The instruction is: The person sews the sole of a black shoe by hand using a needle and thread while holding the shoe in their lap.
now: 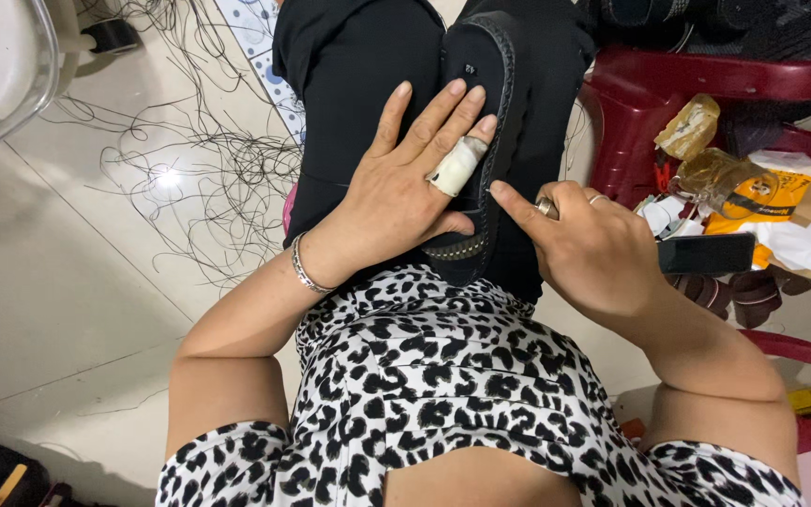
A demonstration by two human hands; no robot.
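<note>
A black shoe (477,70) lies sole-side along my lap on black cloth (359,66), its stitched edge running down the middle of the view. My left hand (405,178) presses flat on the shoe's left side, fingers spread, with white tape around one finger and a metal bracelet at the wrist. My right hand (584,239) is closed at the shoe's right edge, its index finger stretched to the stitching and a ring visible. Whether it pinches a needle or thread I cannot tell.
Loose black threads (208,160) are strewn over the pale tiled floor on the left. A dark red plastic chair (706,84) at the right holds wrappers, paper packets and a black phone (706,253). A clear plastic tub (7,66) sits at the top left.
</note>
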